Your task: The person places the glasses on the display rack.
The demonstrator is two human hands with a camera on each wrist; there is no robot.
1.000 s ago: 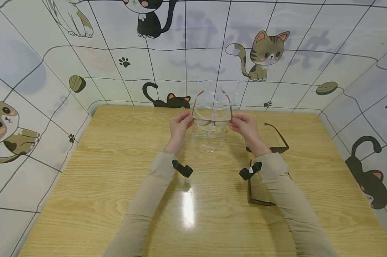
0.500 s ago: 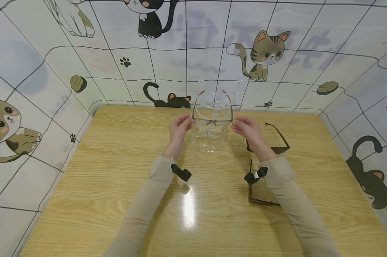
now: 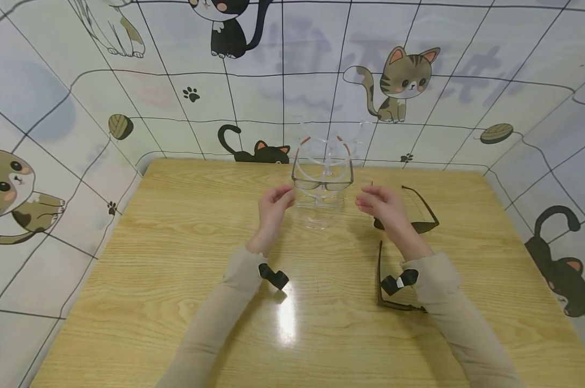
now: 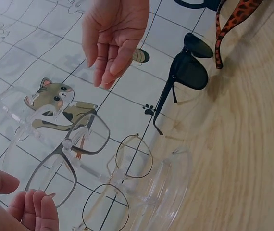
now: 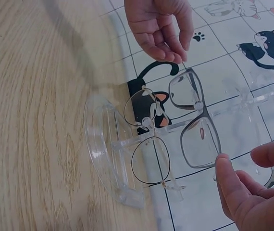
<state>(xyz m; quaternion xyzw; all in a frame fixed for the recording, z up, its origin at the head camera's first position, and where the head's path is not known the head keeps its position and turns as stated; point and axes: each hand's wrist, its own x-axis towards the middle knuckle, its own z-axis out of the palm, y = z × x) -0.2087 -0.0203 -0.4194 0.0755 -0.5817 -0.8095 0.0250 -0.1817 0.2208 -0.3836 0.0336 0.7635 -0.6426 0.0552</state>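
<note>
A clear plastic eyewear stand [image 3: 327, 167] stands at the back of the table. Grey-framed eyeglasses [image 5: 209, 137] rest on its upper rest, their temples pointing back with reddish tips. Below them on the same stand sit thin wire-rimmed eyeglasses [image 5: 149, 161]. My left hand [image 3: 274, 207] is just left of the stand, fingers loosely bent and holding nothing. On the other side my right hand [image 3: 384, 210] hovers apart from the grey frame, its fingers relaxed, with nothing in them. Both hands [image 4: 118, 38] show facing each other across the stand in the left wrist view.
Black sunglasses [image 3: 424, 227] lie on the table [image 3: 176, 242] to the right, partly behind my right hand. Nearer me lies another dark-framed pair [image 3: 396, 306], partly under my right forearm; tortoiseshell temples [image 4: 245, 14] show in the left wrist view. A cat-printed wall [image 3: 311, 97] rises behind.
Both hands have let go of the grey eyeglasses, which stay on the stand. My right hand has drawn away right and towards me; my left has dropped slightly.
</note>
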